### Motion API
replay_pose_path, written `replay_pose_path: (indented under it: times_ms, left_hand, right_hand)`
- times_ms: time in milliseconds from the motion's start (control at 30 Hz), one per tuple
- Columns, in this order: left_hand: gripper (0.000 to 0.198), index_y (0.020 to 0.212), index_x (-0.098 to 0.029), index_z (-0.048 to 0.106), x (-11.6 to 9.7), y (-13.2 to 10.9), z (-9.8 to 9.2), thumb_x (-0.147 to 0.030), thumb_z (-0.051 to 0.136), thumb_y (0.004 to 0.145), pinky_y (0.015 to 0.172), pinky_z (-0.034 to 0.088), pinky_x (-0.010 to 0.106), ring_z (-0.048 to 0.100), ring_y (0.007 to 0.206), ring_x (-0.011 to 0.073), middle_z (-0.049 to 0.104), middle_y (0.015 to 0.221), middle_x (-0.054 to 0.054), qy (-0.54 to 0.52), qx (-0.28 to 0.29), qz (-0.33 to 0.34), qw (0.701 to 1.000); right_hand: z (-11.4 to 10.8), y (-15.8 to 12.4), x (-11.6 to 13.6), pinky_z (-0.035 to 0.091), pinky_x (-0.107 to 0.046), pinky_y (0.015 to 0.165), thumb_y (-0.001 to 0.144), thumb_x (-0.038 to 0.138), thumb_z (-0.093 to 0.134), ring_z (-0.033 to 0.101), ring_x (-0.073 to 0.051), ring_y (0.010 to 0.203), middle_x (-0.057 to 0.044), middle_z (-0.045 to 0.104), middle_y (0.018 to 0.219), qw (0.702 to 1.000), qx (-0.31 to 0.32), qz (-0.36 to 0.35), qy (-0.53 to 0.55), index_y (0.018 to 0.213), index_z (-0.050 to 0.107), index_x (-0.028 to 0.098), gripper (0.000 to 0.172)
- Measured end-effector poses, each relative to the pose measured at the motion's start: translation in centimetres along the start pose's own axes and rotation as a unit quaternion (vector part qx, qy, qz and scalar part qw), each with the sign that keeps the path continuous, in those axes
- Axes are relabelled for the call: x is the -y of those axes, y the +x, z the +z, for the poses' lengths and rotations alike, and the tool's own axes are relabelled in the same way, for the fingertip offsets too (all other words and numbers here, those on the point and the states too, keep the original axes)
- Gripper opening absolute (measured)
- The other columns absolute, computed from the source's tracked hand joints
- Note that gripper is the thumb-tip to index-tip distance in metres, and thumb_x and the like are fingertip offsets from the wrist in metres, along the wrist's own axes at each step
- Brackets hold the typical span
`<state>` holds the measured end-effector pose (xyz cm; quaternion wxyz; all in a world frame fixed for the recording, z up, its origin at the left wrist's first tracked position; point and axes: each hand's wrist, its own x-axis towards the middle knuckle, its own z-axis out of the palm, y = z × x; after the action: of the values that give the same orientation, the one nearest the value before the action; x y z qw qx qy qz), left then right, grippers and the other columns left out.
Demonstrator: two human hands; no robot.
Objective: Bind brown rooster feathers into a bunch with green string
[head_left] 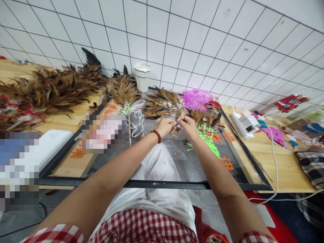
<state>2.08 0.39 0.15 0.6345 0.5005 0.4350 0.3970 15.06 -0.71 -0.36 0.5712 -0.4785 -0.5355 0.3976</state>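
Note:
Over the middle of a black-framed glass panel (162, 184), my left hand (165, 127) and my right hand (187, 125) meet with fingertips pinched close together. Whatever lies between the fingers is too small to make out. A beaded bracelet (157, 135) circles the left wrist. Just behind the hands lies a pile of brown feathers (162, 101). More feathers (202, 118) and bright green strings (209, 140) lie beside my right hand. To the left of my left hand are loose white strings (136, 118) and a feather bunch (124, 87) on a stick (129, 130), bound with green.
A white lidded cup (142, 77) stands by the tiled wall. Crumpled pink plastic (196, 98) lies right of it. A large feather heap (50, 87) covers the left table. On the right are a white device (245, 125), a cable (275, 168) and a person's plaid sleeve (310, 165).

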Motion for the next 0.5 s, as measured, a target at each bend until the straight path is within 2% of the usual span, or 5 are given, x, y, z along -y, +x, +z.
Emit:
replay_pose_path:
  times_ms: [67, 200, 267, 333, 500]
  left_hand:
    - [0.022, 0.059, -0.012, 0.058, 0.1, 0.2, -0.1, -0.011, 0.056, 0.081, 0.039, 0.036, 0.018, 0.045, 0.036, 0.0055, 0.052, 0.045, -0.002, 0.005, -0.02, 0.01, 1.0]
    - [0.019, 0.065, -0.013, 0.058, -0.2, 0.9, -0.9, -0.013, 0.052, 0.083, 0.04, 0.035, 0.017, 0.046, 0.038, 0.0052, 0.051, 0.048, -0.004, -0.096, -0.15, 0.035, 0.983]
    - [0.017, 0.069, -0.012, 0.059, -0.4, 1.2, -1.3, -0.015, 0.052, 0.084, 0.042, 0.037, 0.017, 0.047, 0.039, 0.005, 0.052, 0.05, -0.004, -0.146, -0.18, 0.04, 0.972]
    - [0.015, 0.072, -0.012, 0.06, -0.5, 1.2, -1.4, -0.017, 0.053, 0.085, 0.045, 0.042, 0.018, 0.051, 0.043, 0.0056, 0.055, 0.054, -0.002, -0.173, -0.17, 0.035, 0.97]
    - [0.014, 0.067, -0.01, 0.059, -0.3, 0.5, -0.5, -0.016, 0.062, 0.079, 0.06, 0.052, 0.024, 0.06, 0.055, 0.0091, 0.063, 0.06, 0.003, -0.185, -0.097, 0.025, 0.978]
  right_hand:
    - [0.0, 0.1, 0.1, 0.037, -0.022, 0.059, 0.066, 0.035, 0.069, 0.046, -0.008, 0.057, 0.005, 0.052, 0.061, 0.999, -0.022, 0.014, 0.03, 0.065, 0.057, 0.018, 0.02]
    - [-0.2, 0.3, 0.3, 0.037, -0.022, 0.054, 0.064, 0.04, 0.071, 0.046, -0.007, 0.053, 0.005, 0.051, 0.057, 0.995, -0.064, 0.028, 0.068, 0.064, 0.055, 0.019, 0.027]
    - [-0.2, 0.3, 0.3, 0.039, -0.022, 0.054, 0.061, 0.04, 0.074, 0.048, -0.007, 0.053, 0.004, 0.054, 0.057, 0.996, -0.058, 0.04, 0.063, 0.064, 0.057, 0.019, 0.028]
    - [-0.1, 0.2, 0.2, 0.04, -0.022, 0.053, 0.058, 0.041, 0.076, 0.051, -0.008, 0.053, 0.003, 0.058, 0.057, 0.996, -0.042, 0.051, 0.053, 0.064, 0.06, 0.018, 0.029]
    - [0.7, -0.5, 0.5, 0.044, -0.023, 0.053, 0.06, 0.044, 0.077, 0.055, -0.01, 0.054, 0.0, 0.063, 0.059, 0.998, 0.008, 0.049, 0.028, 0.064, 0.065, 0.017, 0.03]
